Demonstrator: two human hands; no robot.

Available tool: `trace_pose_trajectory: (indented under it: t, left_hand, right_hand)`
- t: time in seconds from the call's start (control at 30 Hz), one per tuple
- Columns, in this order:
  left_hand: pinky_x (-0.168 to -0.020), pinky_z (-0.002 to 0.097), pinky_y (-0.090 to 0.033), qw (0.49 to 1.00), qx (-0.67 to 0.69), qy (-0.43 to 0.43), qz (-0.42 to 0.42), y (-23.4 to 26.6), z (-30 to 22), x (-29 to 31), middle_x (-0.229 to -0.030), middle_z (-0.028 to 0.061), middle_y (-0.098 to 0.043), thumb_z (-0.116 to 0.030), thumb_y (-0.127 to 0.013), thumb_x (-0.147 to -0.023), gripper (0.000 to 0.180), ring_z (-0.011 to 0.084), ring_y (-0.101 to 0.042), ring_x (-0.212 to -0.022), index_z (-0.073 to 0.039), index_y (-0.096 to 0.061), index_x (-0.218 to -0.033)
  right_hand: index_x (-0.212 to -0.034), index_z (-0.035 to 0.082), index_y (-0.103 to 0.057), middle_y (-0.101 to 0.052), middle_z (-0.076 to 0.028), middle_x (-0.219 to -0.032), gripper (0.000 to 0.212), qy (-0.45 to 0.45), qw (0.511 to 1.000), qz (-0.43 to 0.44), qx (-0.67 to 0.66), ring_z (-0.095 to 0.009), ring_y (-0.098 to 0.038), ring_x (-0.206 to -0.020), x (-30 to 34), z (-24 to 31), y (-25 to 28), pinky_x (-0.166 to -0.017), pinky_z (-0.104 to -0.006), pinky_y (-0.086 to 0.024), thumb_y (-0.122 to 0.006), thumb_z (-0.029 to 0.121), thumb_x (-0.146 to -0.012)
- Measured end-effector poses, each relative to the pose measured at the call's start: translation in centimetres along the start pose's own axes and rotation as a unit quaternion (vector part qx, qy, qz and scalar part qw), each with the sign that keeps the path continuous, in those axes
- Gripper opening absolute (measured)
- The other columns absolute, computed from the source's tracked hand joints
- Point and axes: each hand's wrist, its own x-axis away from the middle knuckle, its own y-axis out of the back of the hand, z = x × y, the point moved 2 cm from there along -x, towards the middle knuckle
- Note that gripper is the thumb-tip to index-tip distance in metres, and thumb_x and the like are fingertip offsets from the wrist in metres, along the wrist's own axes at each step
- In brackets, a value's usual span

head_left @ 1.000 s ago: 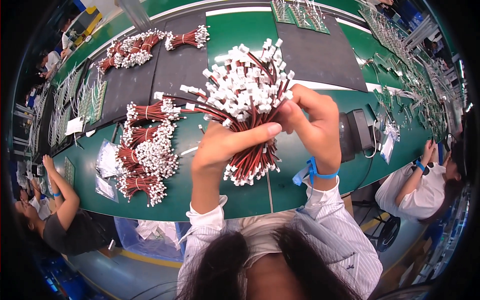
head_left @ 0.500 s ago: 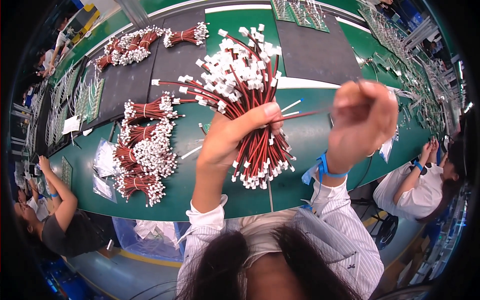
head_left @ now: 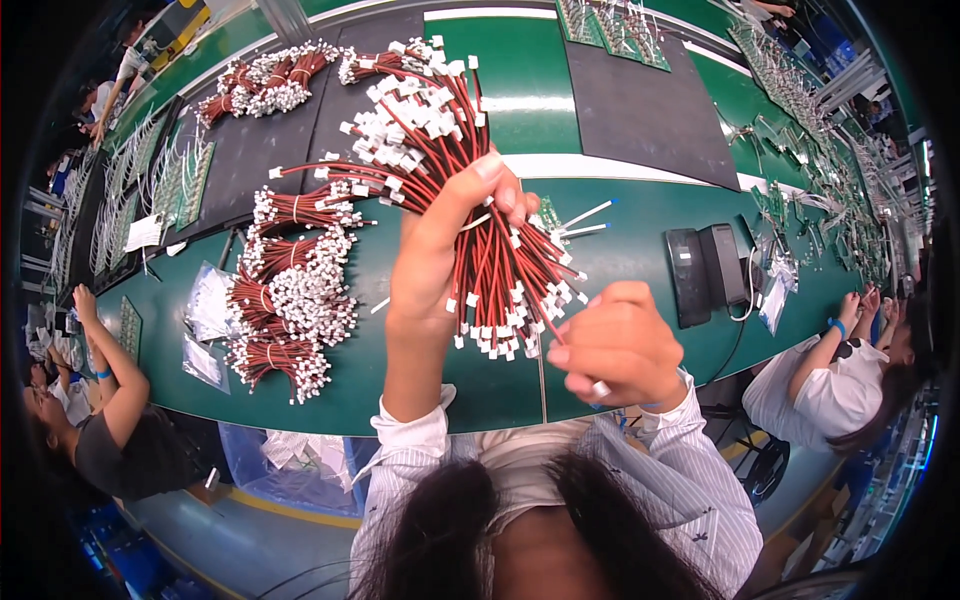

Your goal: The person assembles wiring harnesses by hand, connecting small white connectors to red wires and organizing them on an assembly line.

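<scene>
My left hand (head_left: 440, 235) is wrapped round the middle of a thick bundle of red-and-black connector cables (head_left: 490, 270). White plugs fan out above and below the fist, and a pale band shows on the bundle just under the thumb. Close by at the lower right, my right hand (head_left: 625, 345) is closed on a single cable (head_left: 554, 330) at the bundle's lower end. A white plug (head_left: 600, 388) pokes out beneath its fingers. The other end of that cable is lost among the rest.
Several tied cable bundles (head_left: 290, 300) lie on the green table left of my hands, beside clear bags (head_left: 208, 305). More bundles (head_left: 270, 80) rest on a black mat behind. A black device (head_left: 705, 272) stands at right, near circuit boards (head_left: 780, 210). Co-workers sit at both sides.
My right hand has come down and left to the bundle's lower end, still pinching a cable. The left hand has shifted left with the bundle. The black device at right has come into sight.
</scene>
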Motion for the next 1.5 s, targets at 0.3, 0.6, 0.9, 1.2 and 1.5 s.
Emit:
trace_pose_trajectory:
  t: [0.3,0.6,0.9,1.2,1.5]
  left_hand:
    - [-0.064,0.0252,-0.043,0.996,-0.018,-0.055,-0.067,-0.1,0.5,0.3,-0.07,0.0036,-0.054,-0.009,-0.056,-0.081,0.008,0.0106,-0.051,-0.065,-0.001,-0.053,-0.08]
    - [-0.063,0.0208,-0.043,0.958,-0.236,-0.091,-0.135,-1.1,0.3,1.2,-0.077,0.0002,-0.059,-0.006,-0.066,-0.075,0.013,0.0062,-0.053,-0.067,-0.002,-0.059,-0.085]
    - [-0.058,0.0237,-0.045,0.992,-0.105,-0.001,-0.063,-0.8,0.1,1.0,-0.069,0.0056,-0.058,-0.012,-0.061,-0.077,0.015,0.0114,-0.055,-0.062,0.0,-0.055,-0.082]
    - [-0.06,0.022,-0.042,0.992,-0.104,-0.001,-0.074,-1.2,0.3,1.3,-0.072,0.0011,-0.056,-0.004,-0.064,-0.074,0.014,0.0083,-0.053,-0.065,-0.002,-0.056,-0.085]
    - [-0.07,0.0218,-0.044,0.959,-0.259,-0.043,-0.103,-1.5,-0.9,1.8,-0.089,0.0035,-0.062,-0.007,-0.067,-0.074,0.02,0.0077,-0.057,-0.078,0.0,-0.062,-0.092]
  right_hand:
    - [-0.084,-0.006,-0.058,-0.06,-0.009,-0.08,0.01,-0.194,0.904,-0.289,-0.247,-0.016,-0.055,-0.071,-1.1,-3.3,-0.5,-0.064,-0.0265,-0.045,-0.061,-0.005,-0.074]
    - [-0.079,-0.005,-0.057,-0.058,-0.007,-0.075,0.008,-0.241,0.932,-0.176,-0.204,-0.011,-0.051,-0.066,-3.7,-4.6,-0.9,-0.06,-0.0225,-0.041,-0.055,0.003,-0.08]
    - [-0.088,-0.008,-0.055,-0.059,-0.011,-0.083,0.012,-0.18,0.924,-0.141,-0.306,-0.015,-0.057,-0.069,-4.7,-5.0,0.1,-0.067,-0.0268,-0.046,-0.049,0.002,-0.084]
    - [-0.089,-0.006,-0.054,-0.058,-0.01,-0.085,0.009,-0.207,0.886,-0.09,-0.405,-0.016,-0.057,-0.077,-5.0,-5.3,0.2,-0.07,-0.0269,-0.046,-0.049,0.0,-0.084]
    - [-0.086,-0.005,-0.059,-0.061,-0.008,-0.083,0.01,-0.292,0.914,-0.086,-0.267,-0.012,-0.059,-0.077,-4.9,-5.2,-0.2,-0.071,-0.0235,-0.047,-0.06,0.002,-0.078]
